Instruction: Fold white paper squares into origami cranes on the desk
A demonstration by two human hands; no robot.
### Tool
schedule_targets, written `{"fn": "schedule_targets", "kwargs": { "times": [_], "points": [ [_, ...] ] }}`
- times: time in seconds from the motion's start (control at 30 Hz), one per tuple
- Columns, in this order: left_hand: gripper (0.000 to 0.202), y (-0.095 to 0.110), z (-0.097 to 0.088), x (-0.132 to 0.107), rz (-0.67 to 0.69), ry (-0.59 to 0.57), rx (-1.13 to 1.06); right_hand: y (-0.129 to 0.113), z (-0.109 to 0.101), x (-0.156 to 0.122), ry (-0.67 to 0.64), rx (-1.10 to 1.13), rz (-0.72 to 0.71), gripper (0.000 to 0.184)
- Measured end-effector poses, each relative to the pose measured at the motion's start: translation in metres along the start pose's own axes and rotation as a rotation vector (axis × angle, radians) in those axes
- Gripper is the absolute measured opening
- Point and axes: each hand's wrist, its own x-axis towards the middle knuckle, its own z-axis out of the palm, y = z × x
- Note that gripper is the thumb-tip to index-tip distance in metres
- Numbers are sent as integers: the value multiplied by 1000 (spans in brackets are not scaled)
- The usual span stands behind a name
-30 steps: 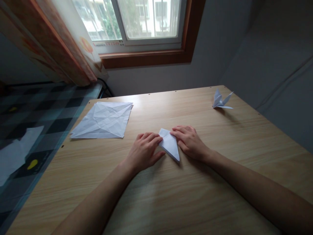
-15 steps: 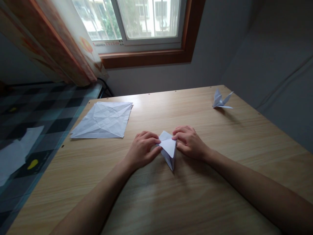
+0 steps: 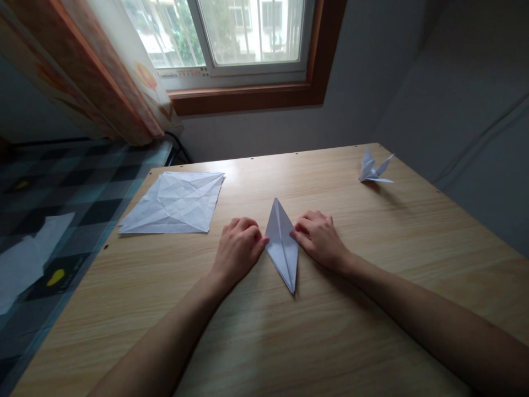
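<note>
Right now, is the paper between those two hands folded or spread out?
Folded: the paper between the left hand and right hand is a narrow, pointed diamond with a line down its middle.

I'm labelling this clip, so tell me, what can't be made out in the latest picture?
All in the head view:
- Underside of the folded paper: hidden by its upper side.
- Palms of the left hand and right hand: hidden by the backs of the hands.
- White paper at far left: cut off by the left edge.
- Window lettering: too small to read.
</note>
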Motion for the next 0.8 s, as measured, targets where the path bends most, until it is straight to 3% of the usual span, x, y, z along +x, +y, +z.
{"fn": "schedule_targets", "kwargs": {
  "times": [0.17, 0.4, 0.8],
  "points": [
    [10, 1, 2, -2, 15, -6, 43, -1, 3, 0, 46, -85, 60, 12],
    [19, 1, 3, -4, 135, -18, 61, -1, 3, -1, 32, -72, 81, 16],
    [26, 1, 2, -4, 84, 0, 28, -3, 2, -2, -9, 95, 101, 5]
  ]
}}
